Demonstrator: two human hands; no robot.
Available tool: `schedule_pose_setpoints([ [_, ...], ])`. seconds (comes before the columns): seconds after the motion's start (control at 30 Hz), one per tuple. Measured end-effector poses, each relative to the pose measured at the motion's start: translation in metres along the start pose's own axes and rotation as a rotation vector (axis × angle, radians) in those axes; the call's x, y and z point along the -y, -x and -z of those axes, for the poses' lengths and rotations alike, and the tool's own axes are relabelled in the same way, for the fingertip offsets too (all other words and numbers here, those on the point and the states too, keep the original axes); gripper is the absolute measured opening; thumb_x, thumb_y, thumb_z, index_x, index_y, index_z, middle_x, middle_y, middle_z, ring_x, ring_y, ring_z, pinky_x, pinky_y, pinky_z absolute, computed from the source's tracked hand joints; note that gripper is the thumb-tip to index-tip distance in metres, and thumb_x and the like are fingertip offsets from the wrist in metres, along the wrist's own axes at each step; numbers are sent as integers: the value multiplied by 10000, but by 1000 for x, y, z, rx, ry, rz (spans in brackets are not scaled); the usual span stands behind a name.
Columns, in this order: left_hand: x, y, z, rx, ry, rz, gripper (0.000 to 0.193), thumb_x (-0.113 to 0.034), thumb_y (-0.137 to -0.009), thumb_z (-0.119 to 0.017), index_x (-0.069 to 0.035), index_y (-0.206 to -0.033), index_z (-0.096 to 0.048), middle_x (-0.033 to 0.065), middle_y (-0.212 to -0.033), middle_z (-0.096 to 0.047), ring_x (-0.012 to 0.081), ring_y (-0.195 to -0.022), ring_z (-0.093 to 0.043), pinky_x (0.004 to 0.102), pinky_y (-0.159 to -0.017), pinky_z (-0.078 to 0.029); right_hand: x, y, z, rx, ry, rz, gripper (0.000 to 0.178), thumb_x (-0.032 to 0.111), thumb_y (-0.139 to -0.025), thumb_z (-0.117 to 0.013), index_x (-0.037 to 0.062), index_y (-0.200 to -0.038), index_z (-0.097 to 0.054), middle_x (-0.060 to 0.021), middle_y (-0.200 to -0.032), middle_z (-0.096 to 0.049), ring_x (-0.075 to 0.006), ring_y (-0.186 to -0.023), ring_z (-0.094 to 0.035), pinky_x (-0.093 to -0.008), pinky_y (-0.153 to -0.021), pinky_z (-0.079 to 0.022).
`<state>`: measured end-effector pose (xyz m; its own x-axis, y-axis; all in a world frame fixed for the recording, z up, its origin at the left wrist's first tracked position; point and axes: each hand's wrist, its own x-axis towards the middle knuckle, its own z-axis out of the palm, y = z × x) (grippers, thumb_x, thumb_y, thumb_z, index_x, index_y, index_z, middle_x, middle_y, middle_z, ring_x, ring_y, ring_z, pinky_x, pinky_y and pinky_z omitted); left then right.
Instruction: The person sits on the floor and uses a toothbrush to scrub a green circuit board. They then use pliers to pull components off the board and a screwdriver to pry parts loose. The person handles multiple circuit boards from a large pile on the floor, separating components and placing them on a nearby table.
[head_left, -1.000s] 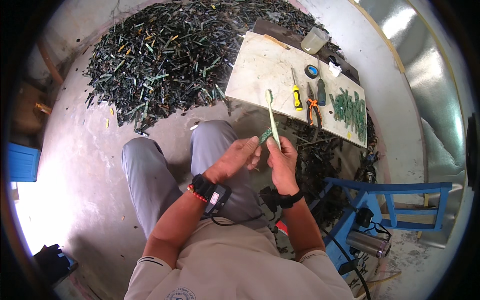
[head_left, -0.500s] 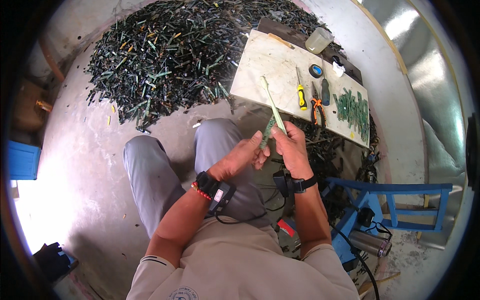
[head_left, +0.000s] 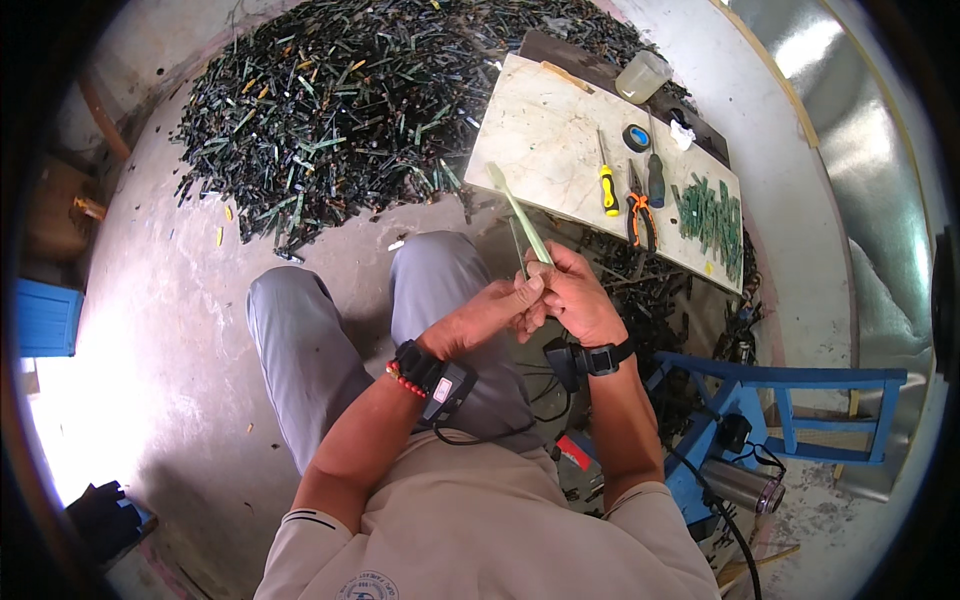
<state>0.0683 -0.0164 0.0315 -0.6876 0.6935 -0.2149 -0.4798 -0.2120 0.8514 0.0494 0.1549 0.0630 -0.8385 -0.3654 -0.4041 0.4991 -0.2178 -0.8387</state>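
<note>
My right hand [head_left: 582,296] is closed round the lower end of a pale green toothbrush [head_left: 522,218], whose head points up and to the left. My left hand [head_left: 497,310] pinches a narrow green circuit board strip [head_left: 519,246]. The strip is turned nearly edge-on and stands just left of the brush handle. Both hands touch in front of my right knee, and the fingers partly hide the lower ends of strip and brush.
A pale board [head_left: 545,130] holds a yellow screwdriver [head_left: 609,188], orange-handled pliers [head_left: 640,215], a dark screwdriver [head_left: 656,180], blue-centred tape [head_left: 636,137] and several green strips [head_left: 712,225]. A large strip heap [head_left: 320,130] lies beyond my knees. A blue stool [head_left: 740,410] stands right.
The toothbrush has swung left and its head now sits lower. The strip has turned from its flat face to nearly edge-on, and my hands have drawn together.
</note>
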Motion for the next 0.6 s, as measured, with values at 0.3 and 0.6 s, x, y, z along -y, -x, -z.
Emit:
schedule_pose_setpoints([
  [0.3, 11, -6, 9, -16, 78, 4, 638, -611, -982, -388, -21, -909, -618, 35, -794, -572, 140, -720, -526, 289, -681, -446, 28, 26, 3, -172, 302, 174, 111, 103, -928, -612, 42, -1020, -597, -16, -809, -632, -8, -569, -414, -177, -478, -318],
  [0.6, 20, -12, 11, -89, 84, 15, 582, -542, -1014, -383, -22, -866, -601, 40, -767, -569, 142, -680, -545, 274, -641, -463, 45, 31, 27, 96, 773, 26, 147, 100, -896, -664, -35, -953, -650, -13, -779, -628, -81, -762, -603, -228, -689, -473],
])
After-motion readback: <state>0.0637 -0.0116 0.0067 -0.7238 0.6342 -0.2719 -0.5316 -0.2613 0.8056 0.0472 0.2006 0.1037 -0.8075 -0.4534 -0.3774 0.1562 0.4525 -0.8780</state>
